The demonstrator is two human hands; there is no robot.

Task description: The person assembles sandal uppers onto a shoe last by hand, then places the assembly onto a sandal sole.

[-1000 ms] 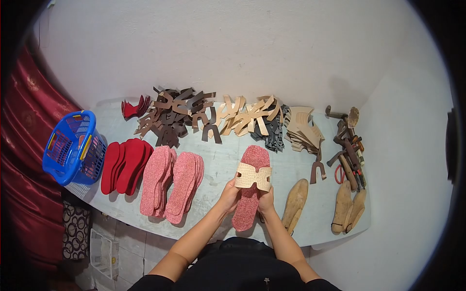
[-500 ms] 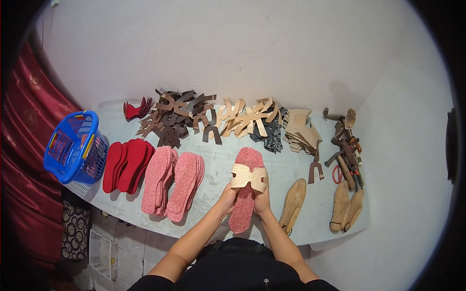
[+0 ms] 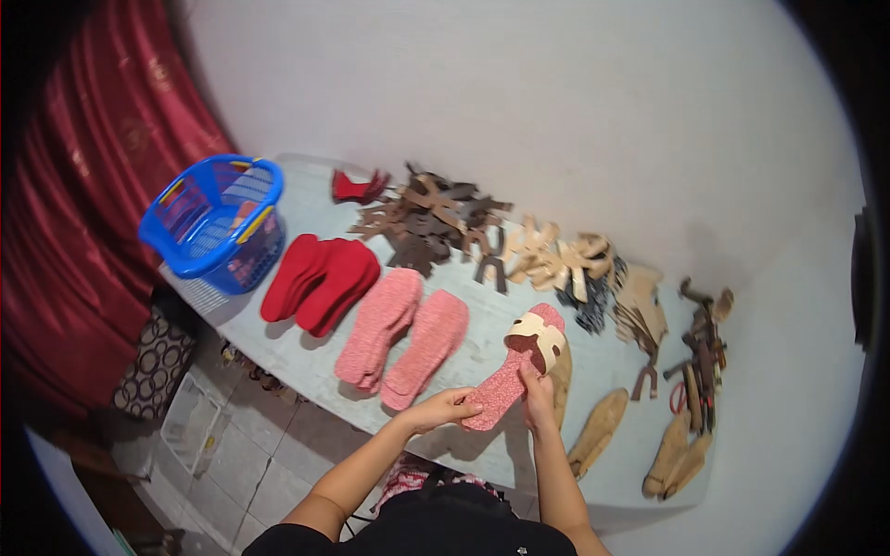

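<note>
A slipper (image 3: 501,397) with a pink patterned sole and a cream H-shaped strap (image 3: 540,335) is held above the table, tilted, toe pointing away to the right. My left hand (image 3: 445,410) pinches its heel end. My right hand (image 3: 537,394) grips the side of the sole just below the strap, thumb on top. Partly hidden behind the slipper and my right hand is a wooden shoe last (image 3: 560,385). Another wooden last (image 3: 599,430) lies just to the right. Stacked pink soles (image 3: 426,347) lie left of my hands.
Red soles (image 3: 338,287) and a blue basket (image 3: 222,222) stand at the table's left. Along the back lie brown strap pieces (image 3: 431,218), cream strap pieces (image 3: 556,255) and beige pieces (image 3: 640,301). Tools (image 3: 702,361) and more lasts (image 3: 667,454) are at the right.
The view has swung left. The slipper has turned from upright to slanting. My left hand has gone from beside the strap to the heel, and a last now shows behind the slipper.
</note>
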